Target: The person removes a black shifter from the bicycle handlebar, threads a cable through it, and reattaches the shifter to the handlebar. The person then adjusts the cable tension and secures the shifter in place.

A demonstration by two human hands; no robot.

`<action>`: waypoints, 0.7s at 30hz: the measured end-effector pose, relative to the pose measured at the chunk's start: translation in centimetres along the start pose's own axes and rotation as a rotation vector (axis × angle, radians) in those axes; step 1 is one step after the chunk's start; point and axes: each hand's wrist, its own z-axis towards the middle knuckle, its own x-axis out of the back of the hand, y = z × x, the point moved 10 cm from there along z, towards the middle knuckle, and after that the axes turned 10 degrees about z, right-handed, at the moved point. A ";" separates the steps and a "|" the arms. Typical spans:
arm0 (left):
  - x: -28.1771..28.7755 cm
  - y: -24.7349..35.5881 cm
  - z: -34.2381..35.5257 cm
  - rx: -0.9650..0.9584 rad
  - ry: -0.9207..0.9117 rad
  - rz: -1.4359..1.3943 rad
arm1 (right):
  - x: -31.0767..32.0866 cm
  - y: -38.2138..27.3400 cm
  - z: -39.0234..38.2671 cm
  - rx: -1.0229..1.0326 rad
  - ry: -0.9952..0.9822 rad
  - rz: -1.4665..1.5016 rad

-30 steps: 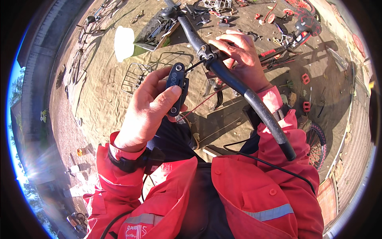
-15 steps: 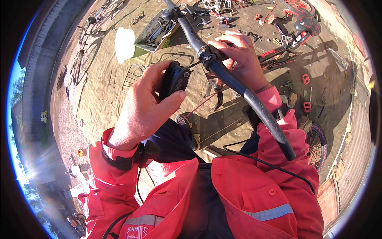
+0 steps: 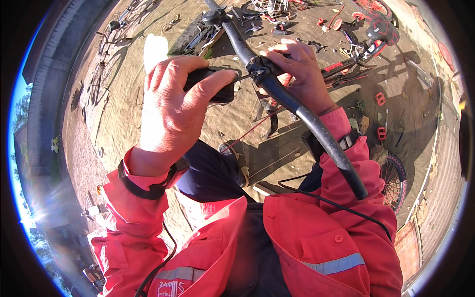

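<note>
Landmark = black handlebar (image 3: 282, 94), running diagonally, far end up-left, near end down-right beside the right sleeve (image 3: 341, 156).

Left hand (image 3: 173, 101): grasping the black multi-tool (image 3: 225, 93), thumb on the near side, fingers curled over the far side. Tool sits just left of the handlebar, about level with its clamp (image 3: 256, 65). One thin key (image 3: 245, 77) sticks out of it and its tip reaches the clamp (can't tell if it's seated in a bolt, too small to see).

Right hand (image 3: 299, 74): closed round the dark stem (image 3: 270, 65), just right of the handlebar; some of its fingers are hidden.

Round black fitting (image 3: 211, 18) on the handlebar toward its far end. Red cable (image 3: 252, 129) below and left of the handlebar, slanting.

Ground left of the handlebar: dark tray of tools (image 3: 190, 45), then a white object (image 3: 156, 47) farther out, partly behind the left hand.

Ground right of it: red-and-black bike frame (image 3: 336, 64) with dark saddle (image 3: 383, 32), two red pedals (image 3: 381, 99), and a wheel (image 3: 393, 180) beyond the right sleeve.
</note>
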 end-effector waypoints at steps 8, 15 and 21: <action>0.0 0.5 -0.4 0.009 0.046 -0.001 | 0.0 0.0 0.1 0.006 0.006 0.038; -0.4 -0.4 -0.8 0.138 -0.029 -0.118 | 0.0 -0.1 0.2 -0.028 -0.082 0.043; -1.0 -0.9 -1.3 0.176 -0.015 -0.140 | 0.8 0.5 0.6 -0.114 -0.187 0.296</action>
